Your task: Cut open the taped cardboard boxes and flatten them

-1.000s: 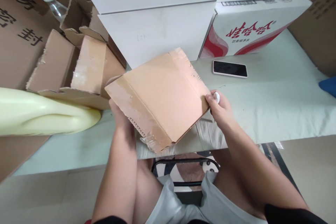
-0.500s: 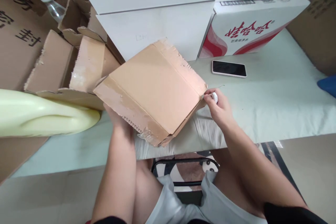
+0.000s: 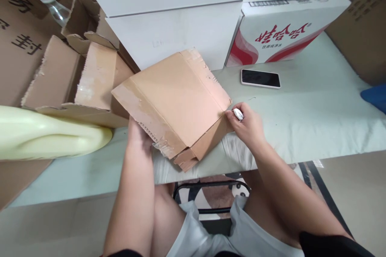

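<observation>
A brown cardboard box (image 3: pixel 177 96) with torn edges and loose tape is held tilted over the green cloth, one flap hanging at its near corner. My left hand (image 3: pixel 139 134) supports it from beneath at the left; its fingers are hidden under the cardboard. At the box's right corner my right hand (image 3: pixel 245 122) is closed around a small white tool (image 3: pixel 238 114), with its fingertips against the cardboard edge.
Behind stand white boxes (image 3: pixel 181 32) and a red-and-white carton (image 3: pixel 271 36). A phone (image 3: pixel 260 78) lies before the carton. At left are opened cardboard boxes (image 3: pixel 96 76), a bottle (image 3: pixel 57 10) and a pale yellow object (image 3: pixel 54 134). A blue object (image 3: pixel 375 98) is far right.
The box has tilted, and more of its near right side and the corner flap show. My right hand, with the white tool, has shifted slightly left and down.
</observation>
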